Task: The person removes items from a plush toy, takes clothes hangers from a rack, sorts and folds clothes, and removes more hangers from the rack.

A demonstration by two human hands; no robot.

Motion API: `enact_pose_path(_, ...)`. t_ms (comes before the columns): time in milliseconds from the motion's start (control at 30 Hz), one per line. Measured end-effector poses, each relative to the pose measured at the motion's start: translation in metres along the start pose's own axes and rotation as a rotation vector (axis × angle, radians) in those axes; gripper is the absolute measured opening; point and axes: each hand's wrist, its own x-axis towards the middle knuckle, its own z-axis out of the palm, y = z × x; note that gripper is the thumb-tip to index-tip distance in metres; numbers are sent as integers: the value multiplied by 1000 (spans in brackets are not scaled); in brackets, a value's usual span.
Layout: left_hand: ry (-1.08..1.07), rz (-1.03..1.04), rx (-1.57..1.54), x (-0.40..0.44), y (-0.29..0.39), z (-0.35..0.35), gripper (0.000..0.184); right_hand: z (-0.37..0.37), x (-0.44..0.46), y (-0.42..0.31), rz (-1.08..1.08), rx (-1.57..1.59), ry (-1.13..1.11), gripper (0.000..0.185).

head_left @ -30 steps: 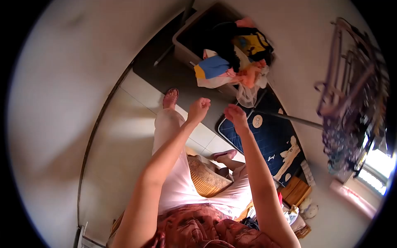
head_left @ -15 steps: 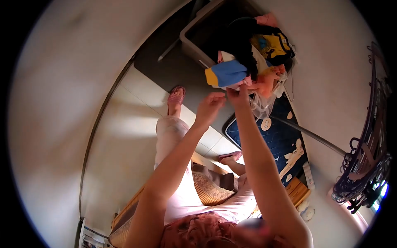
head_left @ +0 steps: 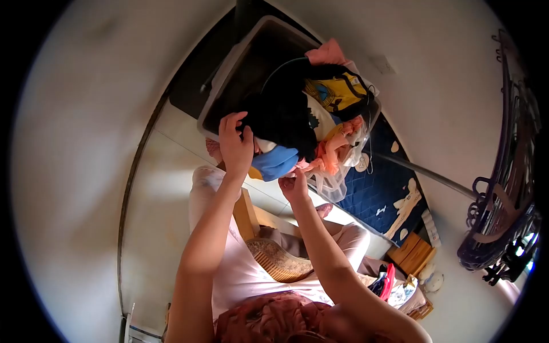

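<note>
A grey plastic bin (head_left: 231, 60) is filled toward the front with clothes. A black garment (head_left: 283, 108) lies across the pile, beside a black-and-yellow printed garment (head_left: 343, 91). At the front edge hangs a blue and yellow cloth (head_left: 277, 161). My left hand (head_left: 235, 146) is by the bin's front left corner, thumb and fingers apart, fingertips at the black garment's edge. My right hand (head_left: 294, 184) pinches the edge of a pink cloth (head_left: 301, 166) just below the blue one. Right of it are an orange garment (head_left: 330, 155) and a clear plastic bag (head_left: 331, 187).
Purple hangers (head_left: 486, 228) hang at the right wall. A metal pole (head_left: 426, 172) crosses over a dark blue mat (head_left: 377, 200) with bone shapes. A wooden box (head_left: 412, 251) and folded clothes (head_left: 394, 286) are at lower right. A woven chair seat (head_left: 277, 260) shows between my legs.
The view has shifted, so the bin appears lower and more to the left. My left hand has moved to the bin's corner and the black garment. My right hand stays at the pink cloth.
</note>
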Motion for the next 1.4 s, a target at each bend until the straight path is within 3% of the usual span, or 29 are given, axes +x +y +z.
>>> enact_pose_path(100,-69,5,65,-10,1,5,29,-12,-11,-5,-3,-201,-148,22)
enact_pose_path(167,-125,44,84,-18,-7,12,30,0,-50,-35,103,-503,-338,28)
enact_pose_path(233,-126,88,173,-14,-4,14,30,17,-88,-68,-334,-989,-353,32)
enact_pose_path(367,-140,126,247,-17,-7,17,30,31,-90,-163,-1923,-1632,436,43)
enact_pose_path(433,-180,96,250,-20,-8,18,36,3,-38,-197,-1933,-1587,593,47)
enact_pose_path(500,-208,108,254,-21,-12,22,43,-8,-15,-213,-933,-1759,603,32)
enact_pose_path(533,-217,137,257,-21,-16,27,47,-14,-15,-213,-1065,-1647,291,20)
enact_pose_path(633,-239,177,240,-31,-17,30,56,-21,-49,-185,-1294,-1627,239,18)
enact_pose_path(733,-225,203,297,-30,-7,30,58,-31,-91,-179,-1372,-1676,193,19)
enact_pose_path(867,-215,199,388,-28,10,13,58,-47,-138,-171,-1200,-1495,162,18)
enact_pose_path(1000,-245,159,442,-34,48,-10,51,-49,-166,-149,-1169,-1354,133,13)
enact_pose_path(1100,-312,325,547,-51,80,-11,50,-35,-203,-141,-1131,-1223,109,13)
enact_pose_path(1167,-504,457,600,-60,113,-6,48,-29,-217,-140,-1081,-1193,122,13)
enact_pose_path(1200,-581,488,601,-63,112,3,56,-32,-218,-135,-1090,-1198,127,12)
enact_pose_path(1333,-846,411,932,-63,110,21,75,-44,-234,-129,-1064,-1250,102,10)
enact_pose_path(1400,-884,461,1097,-59,109,23,64,-48,-237,-127,-1130,-1200,76,9)
